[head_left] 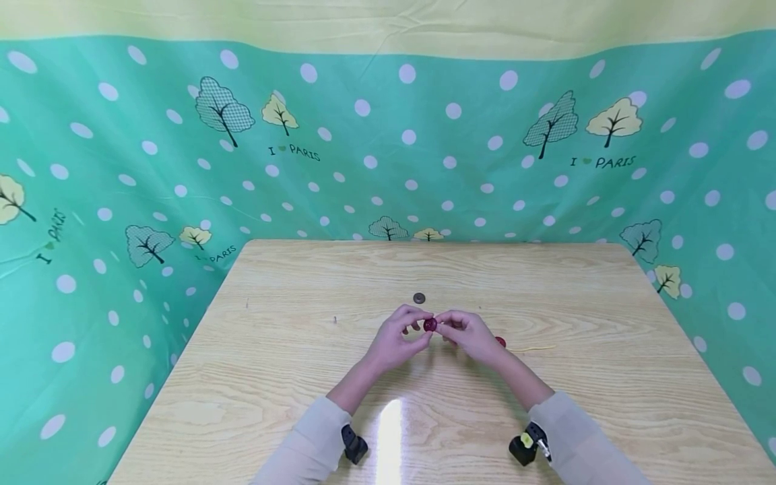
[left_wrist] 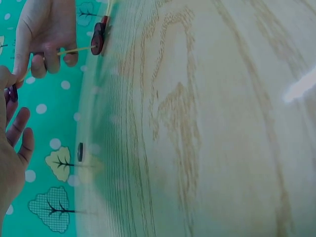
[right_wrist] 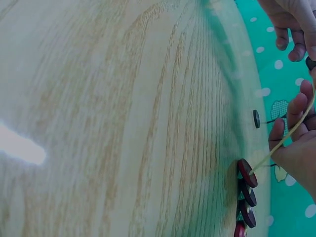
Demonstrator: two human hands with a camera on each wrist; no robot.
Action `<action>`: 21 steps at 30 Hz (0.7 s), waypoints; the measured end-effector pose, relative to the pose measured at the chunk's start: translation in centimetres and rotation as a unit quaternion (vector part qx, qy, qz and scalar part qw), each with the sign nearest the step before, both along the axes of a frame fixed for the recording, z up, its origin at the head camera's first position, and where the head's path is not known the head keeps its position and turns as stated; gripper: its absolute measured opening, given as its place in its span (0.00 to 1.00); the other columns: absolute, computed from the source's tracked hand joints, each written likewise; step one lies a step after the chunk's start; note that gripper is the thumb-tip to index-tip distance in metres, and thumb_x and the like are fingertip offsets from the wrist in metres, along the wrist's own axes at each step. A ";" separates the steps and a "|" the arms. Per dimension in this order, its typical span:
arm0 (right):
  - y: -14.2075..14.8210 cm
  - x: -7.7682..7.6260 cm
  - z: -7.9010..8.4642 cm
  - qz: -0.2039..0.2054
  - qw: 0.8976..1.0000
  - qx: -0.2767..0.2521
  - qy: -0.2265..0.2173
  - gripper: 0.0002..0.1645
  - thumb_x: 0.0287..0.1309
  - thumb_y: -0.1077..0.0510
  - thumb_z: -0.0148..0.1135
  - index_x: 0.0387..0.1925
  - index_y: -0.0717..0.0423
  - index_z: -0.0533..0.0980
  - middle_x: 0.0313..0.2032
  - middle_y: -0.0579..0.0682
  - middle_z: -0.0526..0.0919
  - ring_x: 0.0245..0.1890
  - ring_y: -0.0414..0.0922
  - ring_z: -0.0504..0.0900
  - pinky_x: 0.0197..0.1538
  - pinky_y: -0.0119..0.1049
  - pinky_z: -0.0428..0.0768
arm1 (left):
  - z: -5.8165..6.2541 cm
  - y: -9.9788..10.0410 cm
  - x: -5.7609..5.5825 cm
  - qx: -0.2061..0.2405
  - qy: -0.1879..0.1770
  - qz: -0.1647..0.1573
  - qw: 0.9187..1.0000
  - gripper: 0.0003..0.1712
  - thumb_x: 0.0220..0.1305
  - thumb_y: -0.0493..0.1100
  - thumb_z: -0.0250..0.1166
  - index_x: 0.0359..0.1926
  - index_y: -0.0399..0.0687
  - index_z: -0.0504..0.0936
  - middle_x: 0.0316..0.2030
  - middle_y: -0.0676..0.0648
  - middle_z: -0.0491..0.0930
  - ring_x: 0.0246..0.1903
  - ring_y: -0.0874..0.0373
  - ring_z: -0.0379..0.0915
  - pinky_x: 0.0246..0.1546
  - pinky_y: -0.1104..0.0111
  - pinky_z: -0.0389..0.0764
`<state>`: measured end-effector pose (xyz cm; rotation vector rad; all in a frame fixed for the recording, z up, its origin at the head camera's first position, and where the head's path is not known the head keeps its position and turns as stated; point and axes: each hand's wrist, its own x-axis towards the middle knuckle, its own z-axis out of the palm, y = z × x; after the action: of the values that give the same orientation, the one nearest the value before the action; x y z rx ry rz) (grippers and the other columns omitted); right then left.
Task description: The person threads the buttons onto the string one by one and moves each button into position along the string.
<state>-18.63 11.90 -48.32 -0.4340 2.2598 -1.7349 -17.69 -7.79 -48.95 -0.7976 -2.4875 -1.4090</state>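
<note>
Over the middle of the table, my left hand [head_left: 394,340] pinches a dark red button [head_left: 430,325] between thumb and fingertips. My right hand [head_left: 473,337] meets it from the other side, its thumb and finger pinching a thin yellow cord [right_wrist: 281,144] close to the button. Whether the cord passes through the button is hidden by the fingertips. Below the right hand, the cord runs down to a row of strung dark and red buttons [right_wrist: 247,173] on the table. In the head view the right hand covers most of that row.
A loose dark button [head_left: 419,298] lies flat on the wooden table [head_left: 273,404] just beyond the hands. The cord's tail [head_left: 533,349] stretches to the right on the tabletop. A green dotted cloth [head_left: 412,162] hangs behind and beside the table.
</note>
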 end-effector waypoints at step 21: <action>0.2 0.0 0.2 -0.016 0.999 -0.010 -0.037 0.19 0.59 0.52 0.61 0.46 0.62 0.79 0.46 0.56 0.83 0.40 0.33 0.78 0.46 0.32 0.78 | 0.2 0.1 0.1 0.006 -0.069 0.027 0.997 0.22 0.60 0.42 0.64 0.55 0.44 0.77 0.46 0.47 0.76 0.38 0.54 0.75 0.34 0.71 0.78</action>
<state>-18.64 12.13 -48.07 -0.3334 2.2118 -1.7605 -17.63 -7.67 -48.78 -0.6454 -2.5777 -1.5075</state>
